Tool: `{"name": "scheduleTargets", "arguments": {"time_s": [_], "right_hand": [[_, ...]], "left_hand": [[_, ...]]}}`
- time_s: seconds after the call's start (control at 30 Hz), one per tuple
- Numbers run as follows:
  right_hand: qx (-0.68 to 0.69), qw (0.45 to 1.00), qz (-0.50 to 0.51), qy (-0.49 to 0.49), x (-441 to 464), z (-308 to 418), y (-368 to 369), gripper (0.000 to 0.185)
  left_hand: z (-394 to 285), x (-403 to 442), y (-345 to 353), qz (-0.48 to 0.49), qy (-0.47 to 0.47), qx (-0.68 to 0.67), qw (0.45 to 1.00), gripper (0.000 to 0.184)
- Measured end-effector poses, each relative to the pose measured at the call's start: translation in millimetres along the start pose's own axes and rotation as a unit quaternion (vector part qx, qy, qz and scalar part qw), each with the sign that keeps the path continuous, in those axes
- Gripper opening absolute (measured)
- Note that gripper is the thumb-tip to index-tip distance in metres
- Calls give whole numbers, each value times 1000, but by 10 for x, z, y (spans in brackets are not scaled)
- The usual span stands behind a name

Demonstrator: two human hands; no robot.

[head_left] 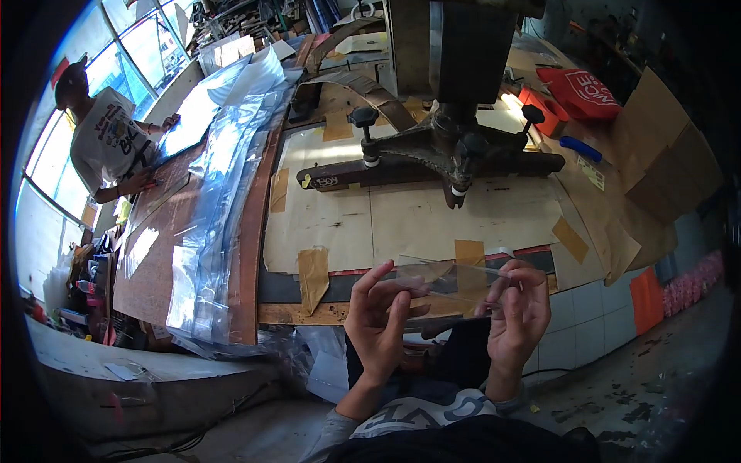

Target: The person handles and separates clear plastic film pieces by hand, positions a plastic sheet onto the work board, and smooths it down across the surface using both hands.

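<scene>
A small clear plastic sheet (451, 279), see-through with pale edges, is stretched between my two hands above the table's front edge. My right hand (519, 318) pinches its right end between thumb and fingers. At its left end is my left hand (380, 316), thumb and index finger apart and the other fingers curled against the plastic. The exact contact of those left fingers is hard to see. Beyond my hands, a dark metal press head (455, 154) with a long bar stands over a pale board (332, 224) taped to the table.
Clear plastic film (231, 185) lies along the brown board at left. A co-worker (112, 135) stands there handling a sheet. At right are a blue-handled tool (580, 148), a red bag (580, 92), an orange object (543, 112) and a cardboard box (668, 154).
</scene>
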State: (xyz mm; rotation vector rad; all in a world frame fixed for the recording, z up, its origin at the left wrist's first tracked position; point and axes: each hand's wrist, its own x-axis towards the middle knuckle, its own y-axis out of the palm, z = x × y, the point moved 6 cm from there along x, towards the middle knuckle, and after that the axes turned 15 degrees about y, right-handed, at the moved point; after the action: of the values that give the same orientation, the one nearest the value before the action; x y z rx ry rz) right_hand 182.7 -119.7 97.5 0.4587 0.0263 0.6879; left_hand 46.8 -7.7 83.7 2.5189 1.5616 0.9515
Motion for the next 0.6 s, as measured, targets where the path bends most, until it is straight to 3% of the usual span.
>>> {"name": "scheduleTargets", "arguments": {"time_s": [0.17, 0.47, 0.6], "right_hand": [[-16, 998, 40, -50, -9, 8, -55, 18], [-178, 970, 2, -165, -60, 162, -25, 12], [-124, 982, 0, -141, -64, 115, -70, 9]], "left_hand": [[24, -5, -8, 15, -3, 12, 1000, 41], [30, -3, 12, 19, 32, -18, 999, 33], [26, -21, 24, 23, 59, -18, 998, 30]]}}
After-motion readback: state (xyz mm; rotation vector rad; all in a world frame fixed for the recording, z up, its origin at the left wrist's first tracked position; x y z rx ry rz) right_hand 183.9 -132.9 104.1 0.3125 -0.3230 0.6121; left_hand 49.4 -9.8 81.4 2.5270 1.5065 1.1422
